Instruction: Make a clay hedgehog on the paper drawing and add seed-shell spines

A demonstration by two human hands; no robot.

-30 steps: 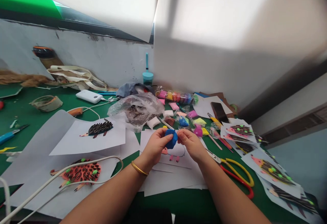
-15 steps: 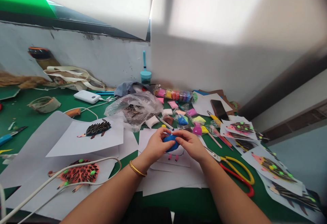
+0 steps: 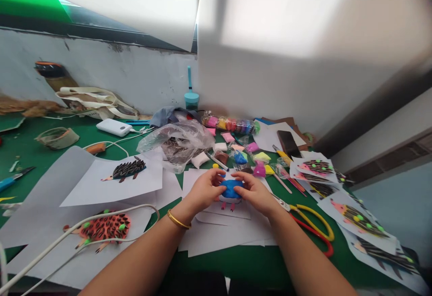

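Observation:
A flattened lump of blue clay (image 3: 231, 189) is held between my two hands, over a drawing on white paper (image 3: 222, 218). My left hand (image 3: 206, 189) grips its left edge with thumb and fingertips. At the right edge, my right hand (image 3: 255, 191) pinches it the same way. Just below the clay, part of a drawn outline and two small pink feet (image 3: 227, 206) show on the paper. The clay covers the upper part of the drawing.
Small packets of coloured clay (image 3: 259, 168) and a plastic bag of seeds (image 3: 180, 145) lie behind my hands. Scissors (image 3: 312, 224) rest at the right, near finished hedgehog pictures (image 3: 359, 219). A white cable (image 3: 101, 217) crosses the left side.
The blue clay has turned flatter to the view and shifted slightly right. My fingers have moved apart to its two sides, and more of the pink feet's surroundings show.

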